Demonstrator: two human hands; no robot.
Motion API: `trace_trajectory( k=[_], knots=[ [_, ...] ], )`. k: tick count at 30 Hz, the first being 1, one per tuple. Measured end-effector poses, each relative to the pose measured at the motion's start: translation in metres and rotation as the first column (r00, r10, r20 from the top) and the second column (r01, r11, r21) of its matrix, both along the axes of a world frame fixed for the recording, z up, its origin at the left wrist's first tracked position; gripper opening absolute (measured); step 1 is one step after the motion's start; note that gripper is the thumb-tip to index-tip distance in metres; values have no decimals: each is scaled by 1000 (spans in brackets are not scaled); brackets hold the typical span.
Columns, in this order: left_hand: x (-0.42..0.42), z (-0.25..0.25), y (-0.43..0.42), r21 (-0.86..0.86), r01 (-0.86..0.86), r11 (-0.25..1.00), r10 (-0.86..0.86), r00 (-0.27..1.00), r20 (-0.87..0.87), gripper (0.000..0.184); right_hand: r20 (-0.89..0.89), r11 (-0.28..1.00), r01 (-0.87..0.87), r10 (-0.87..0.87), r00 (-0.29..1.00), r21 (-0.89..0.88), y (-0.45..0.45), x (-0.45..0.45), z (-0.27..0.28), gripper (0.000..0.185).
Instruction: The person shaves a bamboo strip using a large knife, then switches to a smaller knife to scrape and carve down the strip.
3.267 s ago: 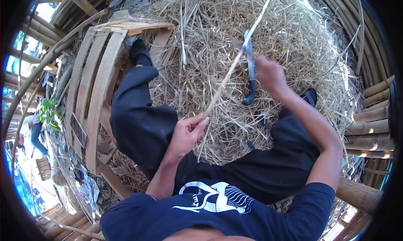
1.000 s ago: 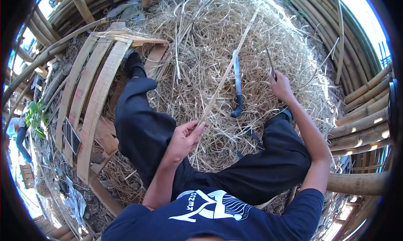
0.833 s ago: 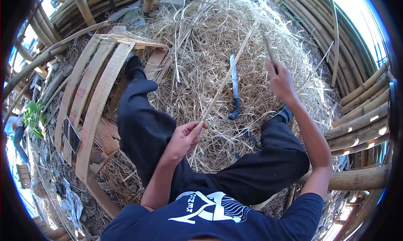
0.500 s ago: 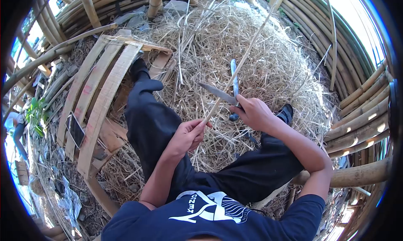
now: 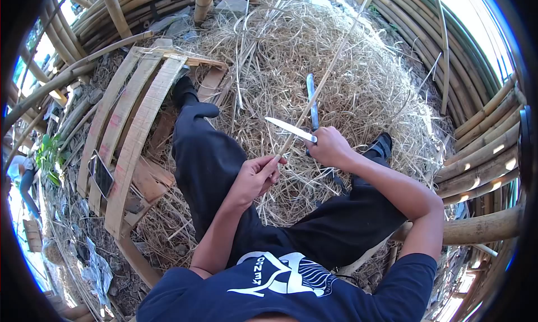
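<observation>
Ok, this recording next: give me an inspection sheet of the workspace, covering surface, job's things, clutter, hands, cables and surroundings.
Surface: loose shavings, thickly spread.
Job's things: long pale strip; knife, blade crossing the strip, contact unclear.
Clutter: second knife lying on the shavings; slatted crate with a phone on it.
Hands: left hand pinches the strip's near end; right hand grips the knife.
Cables: nothing seen.
Surroundings: bamboo poles; another person, partly seen, at picture's left edge.

There are 2 hands (image 5: 255, 178), 2 knives (image 5: 283, 125) (1 held), 1 strip (image 5: 336, 59) and 1 phone (image 5: 101, 175)
</observation>
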State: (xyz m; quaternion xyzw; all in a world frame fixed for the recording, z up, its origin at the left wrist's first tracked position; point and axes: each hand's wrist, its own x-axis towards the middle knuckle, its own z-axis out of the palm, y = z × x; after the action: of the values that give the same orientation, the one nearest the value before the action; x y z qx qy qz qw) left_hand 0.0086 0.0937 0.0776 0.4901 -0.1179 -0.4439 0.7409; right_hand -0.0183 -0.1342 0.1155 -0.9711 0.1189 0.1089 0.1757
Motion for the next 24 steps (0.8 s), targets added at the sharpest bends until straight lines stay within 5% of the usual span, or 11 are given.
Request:
trace_trajectory(
  k=[7,8,9,10,15,17,21,24],
  knots=[
    [0,-7,-6,26,-83,996,82,996,47,24,117,980,-36,59,991,-197,-44,35,-20,27],
    [2,-6,-3,33,-106,994,104,993,56,23,144,953,175,-143,979,-247,-75,48,-50,28],
    [-2,-4,1,39,-99,994,97,994,54,23,-89,909,-195,174,981,-367,-135,65,-50,28],
    [-4,-1,7,44,-93,995,92,995,31,23,152,851,506,-487,860,-138,-139,58,-11,28],
    [0,-1,1,31,-31,999,31,1000,5,23,333,804,567,-492,804,-180,-127,19,21,37],
    [-2,1,-2,37,-10,999,10,1000,-8,24,247,842,528,-490,836,-116,-121,17,24,38],
    [-3,-1,-5,-10,-2,1000,2,1000,-24,24,163,966,188,-217,962,178,-69,12,36,34],
    [-3,-4,-9,36,-24,999,23,1000,20,25,109,995,-63,55,993,73,-47,12,31,26]
  ],
)
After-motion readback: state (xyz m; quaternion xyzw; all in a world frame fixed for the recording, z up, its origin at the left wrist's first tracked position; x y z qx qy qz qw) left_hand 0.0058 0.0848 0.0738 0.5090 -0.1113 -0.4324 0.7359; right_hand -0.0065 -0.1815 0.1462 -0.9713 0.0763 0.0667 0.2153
